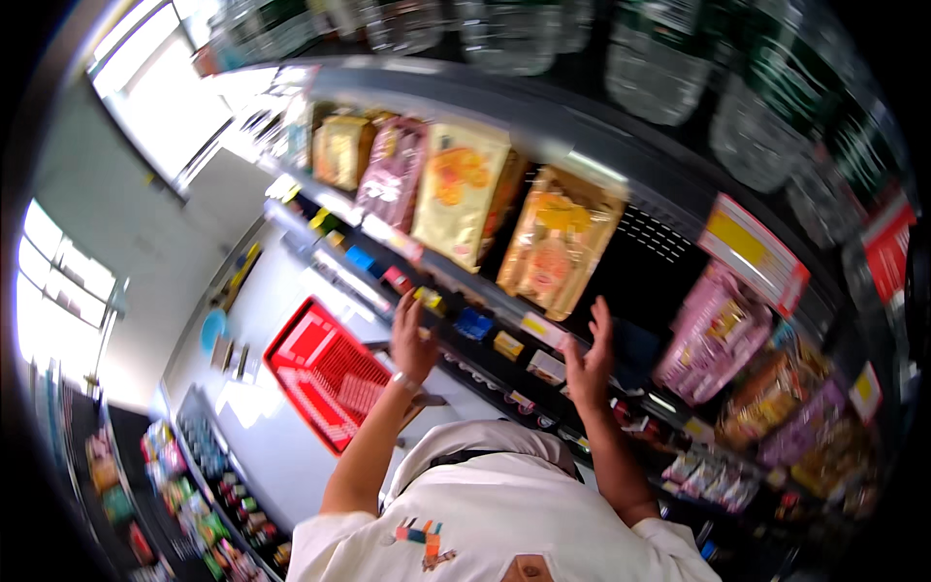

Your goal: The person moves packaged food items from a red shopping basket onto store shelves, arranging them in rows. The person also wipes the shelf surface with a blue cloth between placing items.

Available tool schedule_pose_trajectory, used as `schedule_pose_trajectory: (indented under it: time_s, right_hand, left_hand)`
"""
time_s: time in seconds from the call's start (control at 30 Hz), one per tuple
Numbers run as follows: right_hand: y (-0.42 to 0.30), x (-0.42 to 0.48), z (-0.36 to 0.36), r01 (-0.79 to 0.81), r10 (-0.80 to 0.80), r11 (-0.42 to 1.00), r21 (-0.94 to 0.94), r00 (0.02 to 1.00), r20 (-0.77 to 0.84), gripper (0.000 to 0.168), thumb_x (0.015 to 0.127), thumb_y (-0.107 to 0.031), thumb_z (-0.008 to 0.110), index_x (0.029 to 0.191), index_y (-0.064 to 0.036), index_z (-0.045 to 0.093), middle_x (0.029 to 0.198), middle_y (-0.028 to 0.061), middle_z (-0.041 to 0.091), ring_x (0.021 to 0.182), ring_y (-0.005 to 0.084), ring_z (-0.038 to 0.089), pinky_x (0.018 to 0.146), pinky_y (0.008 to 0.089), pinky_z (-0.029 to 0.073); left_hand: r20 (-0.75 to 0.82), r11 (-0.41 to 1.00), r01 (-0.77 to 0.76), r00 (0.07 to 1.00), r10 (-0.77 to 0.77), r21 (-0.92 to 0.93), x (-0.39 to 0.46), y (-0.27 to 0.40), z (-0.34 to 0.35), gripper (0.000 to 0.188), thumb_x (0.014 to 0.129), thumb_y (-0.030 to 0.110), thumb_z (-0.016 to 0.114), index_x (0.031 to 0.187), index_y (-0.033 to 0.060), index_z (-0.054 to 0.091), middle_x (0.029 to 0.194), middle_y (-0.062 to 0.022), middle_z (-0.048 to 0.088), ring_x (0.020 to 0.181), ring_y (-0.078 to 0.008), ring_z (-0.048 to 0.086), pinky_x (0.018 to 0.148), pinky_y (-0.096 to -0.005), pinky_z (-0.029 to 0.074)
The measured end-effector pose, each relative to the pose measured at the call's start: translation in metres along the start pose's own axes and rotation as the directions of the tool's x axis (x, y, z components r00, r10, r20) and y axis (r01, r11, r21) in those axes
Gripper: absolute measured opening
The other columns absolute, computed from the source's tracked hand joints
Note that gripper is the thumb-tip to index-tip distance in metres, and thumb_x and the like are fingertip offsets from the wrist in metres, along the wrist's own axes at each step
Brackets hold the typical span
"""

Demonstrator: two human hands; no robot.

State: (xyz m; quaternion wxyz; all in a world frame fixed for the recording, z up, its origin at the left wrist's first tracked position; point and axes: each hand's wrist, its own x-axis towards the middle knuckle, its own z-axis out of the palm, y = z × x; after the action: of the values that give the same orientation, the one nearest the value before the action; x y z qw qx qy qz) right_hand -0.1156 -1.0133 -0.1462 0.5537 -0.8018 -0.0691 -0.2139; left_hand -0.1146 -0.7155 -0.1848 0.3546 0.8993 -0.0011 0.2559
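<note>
My left hand [414, 338] is raised in front of the lower shelf, with nothing seen in it. Its fingers point up, a little apart. My right hand [590, 356] is near the middle shelf's front edge, thumb and fingers spread and empty. Just beyond it leans a tan plastic-wrapped food package [558, 244], apart from the fingers. To that package's left stand a cream snack bag [460, 193] and a pink snack bag [393, 173]. Another pink bag [716, 331] is to the right, past a dark gap in the row.
A red plastic shopping basket [305, 349] is at the left, above the pale floor. Large water bottles [658, 65] fill the upper shelf. A price tag [754, 251] juts from that shelf's edge. Small boxes [474, 324] line a lower shelf. Another stocked shelf unit [196, 502] is at lower left.
</note>
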Motion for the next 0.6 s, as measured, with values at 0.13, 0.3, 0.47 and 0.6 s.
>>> schedule_pose_trajectory:
  time_s: [0.13, 0.3, 0.47, 0.6]
  right_hand:
    - [-0.033, -0.012, -0.02, 0.158, -0.168, 0.944, -0.291, 0.986, -0.008, 0.061, 0.082, -0.004, 0.063, 0.14, 0.0, 0.042, 0.148, 0.0216, 0.039, 0.135, 0.0386, 0.04, 0.111, 0.0461, 0.032]
    - [-0.035, -0.011, -0.038, 0.079, -0.109, 0.775, -0.627, 0.994, -0.011, 0.068, 0.076, -0.006, 0.071, 0.137, 0.0, 0.042, 0.141, 0.0234, 0.044, 0.132, 0.043, 0.04, 0.111, 0.0503, 0.03]
    - [0.004, -0.034, -0.021, 0.09, -0.025, 0.555, -0.827, 0.995, 0.092, 0.08, 0.072, -0.016, 0.078, 0.14, 0.001, 0.039, 0.144, 0.026, 0.041, 0.13, 0.0441, 0.041, 0.108, 0.0524, 0.03]
    - [0.024, -0.04, -0.034, 0.114, 0.049, 0.437, -0.892, 0.987, 0.15, 0.079, 0.077, -0.024, 0.074, 0.143, -0.001, 0.037, 0.151, 0.0206, 0.036, 0.137, 0.0397, 0.036, 0.109, 0.0529, 0.029]
  left_hand:
    - [0.133, 0.968, 0.216, 0.963, -0.233, 0.13, -0.095, -0.079, -0.029, 0.066, 0.069, -0.009, 0.062, 0.132, 0.0056, 0.049, 0.143, -0.0198, 0.043, 0.131, -0.0405, 0.043, 0.108, -0.0424, 0.039]
    - [0.345, 0.834, 0.328, 0.797, -0.496, 0.443, -0.197, -0.146, -0.065, 0.055, 0.075, 0.005, 0.062, 0.128, 0.0005, 0.049, 0.14, -0.0238, 0.044, 0.128, -0.0439, 0.044, 0.104, -0.0452, 0.041]
    - [0.25, 0.716, 0.291, 0.8, -0.546, 0.635, -0.309, -0.253, -0.091, 0.057, 0.075, 0.006, 0.065, 0.129, -0.0012, 0.047, 0.135, -0.03, 0.046, 0.127, -0.0439, 0.044, 0.104, -0.0475, 0.039]
    - [0.19, 0.59, 0.437, 0.672, -0.716, 0.679, -0.297, -0.244, -0.093, 0.057, 0.074, 0.007, 0.066, 0.127, 0.003, 0.048, 0.127, -0.0189, 0.051, 0.118, -0.0355, 0.051, 0.097, -0.0436, 0.043]
